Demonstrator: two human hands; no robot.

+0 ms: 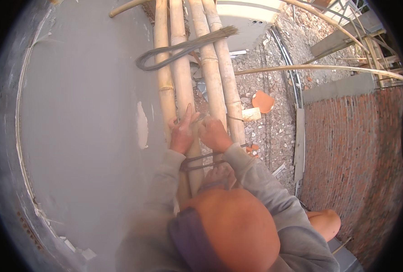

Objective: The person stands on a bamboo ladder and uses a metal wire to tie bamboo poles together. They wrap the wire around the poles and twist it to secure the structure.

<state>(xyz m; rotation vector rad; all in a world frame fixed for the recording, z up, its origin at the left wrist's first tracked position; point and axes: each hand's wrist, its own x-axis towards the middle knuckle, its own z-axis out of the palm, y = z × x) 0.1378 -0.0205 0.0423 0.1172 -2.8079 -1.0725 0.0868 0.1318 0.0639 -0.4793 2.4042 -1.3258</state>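
Side by side, several long bamboo poles (166,86) run away from me. My left hand (182,133) lies on one of the left poles, its thumb and fingers stretched out and apart. Close beside it, my right hand (214,134) is closed in a pinch over the neighbouring poles. Whatever thin thing it pinches is too small to make out. Beyond both hands, a looped bundle of thin grey wire (183,51) lies across the poles. Dark straps (197,159) cross the poles nearer to me, just behind my wrists.
A smooth grey plastered wall (83,113) rises along the left. At right stands a red brick wall (342,172). Rubble ground (269,122) lies far below, with an orange broken piece (262,101). My bent knee (237,226) and a foot (218,177) are close below my hands. One thin pole (319,67) crosses at right.
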